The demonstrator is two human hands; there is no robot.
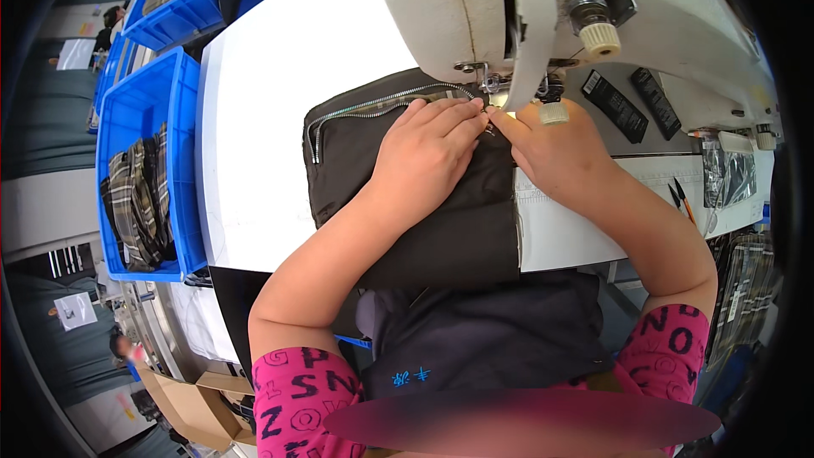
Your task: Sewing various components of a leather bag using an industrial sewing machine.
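Dark brown flat cloth piece [424, 246] lies under the left fingers, its bulk spread below and left of them; its upper right part runs in under the white enamelled sewing machine [432, 17], whose small metal presser foot [494, 82] sits just beyond the fingertips. Silver-toothed metal zip [373, 103] runs leftward from near the left fingertips, then bends down along the cloth's far corner. Left hand [426, 155] palm down, fingers close together and laid flat; no pinch seen, more a pressing, likely to hold the cloth flat and keep zip and cloth from shifting apart. Right hand [564, 157] faces it, one digit pointing in until the tips nearly meet; the rest partly hidden by the machine, so cannot tell whether they pinch. Hands flank the foot, probably to steer from both sides. Smooth white tabletop [254, 195] beneath, which should let cloth slide. Well left of the fingers, open blue plastic bin [188, 212] with folded brown plaid cloth [140, 203], within side reach but out of the way. Right of the right fingers, two flat black packets [615, 106]; farther out, slim orange-and-black pen [685, 202], perhaps parked there for marking.
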